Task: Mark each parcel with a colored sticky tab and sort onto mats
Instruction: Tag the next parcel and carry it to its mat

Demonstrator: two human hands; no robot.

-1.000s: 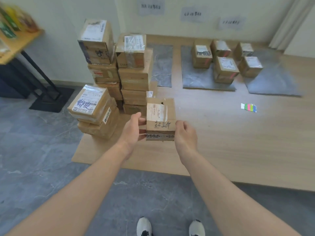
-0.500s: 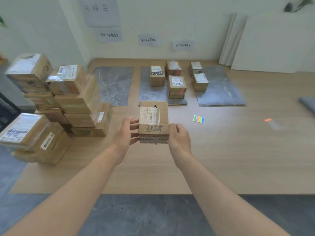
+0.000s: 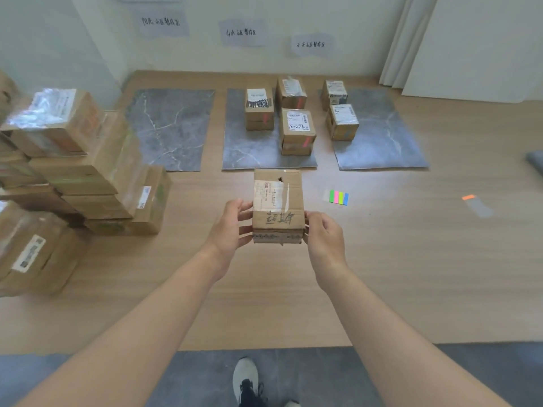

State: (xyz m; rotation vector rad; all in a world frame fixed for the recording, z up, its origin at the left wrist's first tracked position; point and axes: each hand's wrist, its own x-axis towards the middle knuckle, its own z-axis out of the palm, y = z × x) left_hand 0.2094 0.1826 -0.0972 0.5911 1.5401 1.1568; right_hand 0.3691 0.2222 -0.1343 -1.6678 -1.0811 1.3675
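Note:
I hold a small cardboard parcel with a white label and handwriting in front of me, above the wooden floor. My left hand grips its left side and my right hand grips its right side. A pad of coloured sticky tabs lies on the floor to the right of the parcel. Three grey mats lie ahead: the left mat is bare, the middle mat carries three parcels with red tabs, and the right mat carries two parcels.
A stack of several cardboard parcels fills the left side. A loose orange tab on clear backing lies on the floor at the right. Paper signs hang on the wall above the mats. My shoe stands on grey tile.
My view has swung right from the parcel stack toward the mats and come nearer to them. Both hands keep hold of the same parcel.

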